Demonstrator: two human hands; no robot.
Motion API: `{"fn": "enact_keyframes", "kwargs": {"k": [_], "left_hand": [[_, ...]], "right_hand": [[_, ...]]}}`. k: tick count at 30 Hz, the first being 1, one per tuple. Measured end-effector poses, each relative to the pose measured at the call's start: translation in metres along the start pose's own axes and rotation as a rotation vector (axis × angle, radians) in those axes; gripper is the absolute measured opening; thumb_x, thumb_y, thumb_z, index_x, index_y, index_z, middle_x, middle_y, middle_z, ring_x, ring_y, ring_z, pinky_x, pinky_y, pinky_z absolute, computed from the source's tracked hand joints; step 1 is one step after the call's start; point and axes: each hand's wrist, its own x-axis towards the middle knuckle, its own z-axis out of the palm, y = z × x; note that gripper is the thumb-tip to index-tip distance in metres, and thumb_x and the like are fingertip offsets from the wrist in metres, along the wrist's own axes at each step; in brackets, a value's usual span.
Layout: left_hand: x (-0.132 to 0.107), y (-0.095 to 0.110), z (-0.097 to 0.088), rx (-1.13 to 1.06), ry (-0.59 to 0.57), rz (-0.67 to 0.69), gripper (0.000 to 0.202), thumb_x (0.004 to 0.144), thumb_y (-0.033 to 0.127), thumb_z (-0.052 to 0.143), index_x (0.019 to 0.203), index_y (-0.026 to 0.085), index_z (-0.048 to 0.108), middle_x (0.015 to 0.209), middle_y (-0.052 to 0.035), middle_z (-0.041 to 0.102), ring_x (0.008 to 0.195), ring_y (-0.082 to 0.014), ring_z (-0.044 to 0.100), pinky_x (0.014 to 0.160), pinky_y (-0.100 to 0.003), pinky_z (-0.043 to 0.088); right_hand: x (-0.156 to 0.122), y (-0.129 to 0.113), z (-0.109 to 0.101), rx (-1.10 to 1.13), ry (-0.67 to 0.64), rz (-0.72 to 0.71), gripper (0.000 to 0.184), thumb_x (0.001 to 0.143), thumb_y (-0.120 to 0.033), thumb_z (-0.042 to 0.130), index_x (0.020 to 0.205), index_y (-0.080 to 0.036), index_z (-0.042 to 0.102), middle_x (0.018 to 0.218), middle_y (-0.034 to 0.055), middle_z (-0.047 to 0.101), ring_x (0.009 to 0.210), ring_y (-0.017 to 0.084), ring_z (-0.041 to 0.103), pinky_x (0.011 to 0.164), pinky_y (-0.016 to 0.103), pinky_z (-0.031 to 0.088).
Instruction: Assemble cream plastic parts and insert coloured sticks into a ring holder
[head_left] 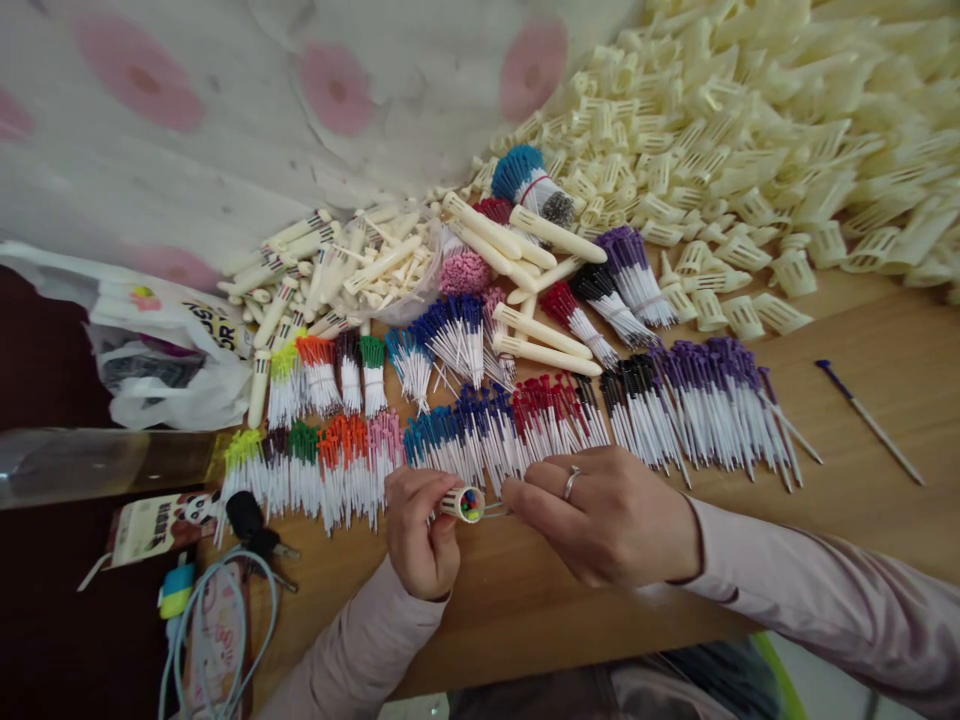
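Note:
My left hand (422, 530) is closed around a cream slotted pen barrel (462, 504), its open end turned toward me. Several coloured ends, among them red, blue, green and yellow, show inside that opening. My right hand (589, 515), with a ring on one finger, is closed in a pinch just right of the barrel. A thin pale piece (493, 511) spans the small gap between the barrel and the right fingertips; what the fingers grip is mostly hidden. Just beyond both hands lies a row of white pen refills (491, 440) with coloured ends, sorted by colour.
Bundled refills (630, 275) and cream pen barrels (544, 325) lie behind the row. A large pile of cream slotted parts (720, 160) fills the back right. One blue-ended refill (870, 420) lies alone at right. Keys (259, 535), a cable (172, 650) and a plastic bag (172, 350) are at left.

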Motion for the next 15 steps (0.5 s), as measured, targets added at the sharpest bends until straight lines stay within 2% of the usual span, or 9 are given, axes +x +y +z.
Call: {"fn": "enact_keyframes", "kwargs": {"k": [3, 6, 10, 15], "left_hand": [[0.0057, 0.0041, -0.0006, 0.004, -0.068, 0.057, 0.032, 0.1, 0.034, 0.032, 0.104, 0.017, 0.058, 0.075, -0.0041, 0.064, 0.07, -0.0186, 0.057, 0.077, -0.04, 0.039], [0.0098, 0.0078, 0.0004, -0.021, -0.093, 0.04, 0.035, 0.101, 0.037, 0.028, 0.099, 0.019, 0.059, 0.069, -0.0016, 0.062, 0.063, -0.0173, 0.056, 0.076, -0.039, 0.038], [0.0068, 0.0068, 0.0024, -0.077, -0.062, -0.01, 0.037, 0.1, 0.039, 0.028, 0.096, 0.02, 0.059, 0.068, -0.0005, 0.062, 0.06, -0.0167, 0.055, 0.077, -0.04, 0.038], [0.0006, 0.0024, 0.0034, -0.117, -0.034, -0.037, 0.034, 0.099, 0.039, 0.031, 0.097, 0.02, 0.059, 0.068, -0.0004, 0.062, 0.061, -0.0167, 0.055, 0.079, -0.041, 0.037]], "right_hand": [[0.0013, -0.0008, -0.0013, -0.005, -0.016, -0.024, 0.02, 0.083, -0.007, 0.041, 0.094, -0.012, 0.056, 0.064, -0.0016, 0.051, 0.051, 0.014, 0.042, 0.044, 0.029, 0.025], [0.0031, -0.0024, -0.0032, -0.016, -0.032, -0.023, 0.019, 0.083, -0.008, 0.043, 0.096, -0.012, 0.056, 0.064, -0.002, 0.051, 0.051, 0.013, 0.043, 0.044, 0.028, 0.025], [0.0034, -0.0035, -0.0048, -0.017, -0.01, -0.01, 0.015, 0.085, -0.009, 0.044, 0.094, -0.012, 0.055, 0.063, -0.0028, 0.05, 0.05, 0.012, 0.043, 0.043, 0.027, 0.025], [0.0021, -0.0026, -0.0049, -0.008, 0.011, -0.019, 0.02, 0.084, -0.007, 0.039, 0.096, -0.012, 0.055, 0.063, -0.0022, 0.051, 0.05, 0.013, 0.042, 0.043, 0.028, 0.026]]}}
